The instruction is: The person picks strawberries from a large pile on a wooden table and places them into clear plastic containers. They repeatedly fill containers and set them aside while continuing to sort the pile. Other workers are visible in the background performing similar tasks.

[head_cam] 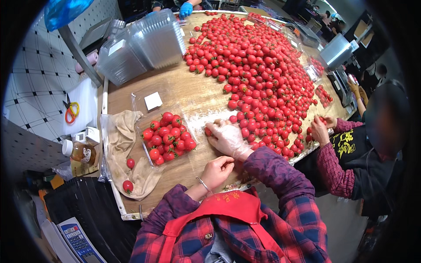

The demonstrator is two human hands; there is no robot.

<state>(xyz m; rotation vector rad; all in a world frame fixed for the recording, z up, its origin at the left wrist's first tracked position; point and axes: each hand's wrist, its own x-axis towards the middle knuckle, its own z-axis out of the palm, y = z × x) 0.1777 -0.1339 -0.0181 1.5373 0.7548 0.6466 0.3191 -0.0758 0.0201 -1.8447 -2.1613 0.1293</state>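
Observation:
My right hand, in a clear plastic glove, lies at the near edge of the cherry tomato heap. A red tomato shows at its fingertips; whether they grip it, I cannot tell. Bare, with a bracelet at the wrist, my left hand has its fingers curled close to the right wrist; I cannot tell whether it pinches anything. Left of my hands stands an open clear plastic clamshell box filled with cherry tomatoes. Its lid bears a white label.
Stacked clear boxes stand at the back left. A beige cloth with two loose tomatoes lies left of the filled box. Scissors and a jar are beyond the table's left rim. A co-worker's hands are at the right.

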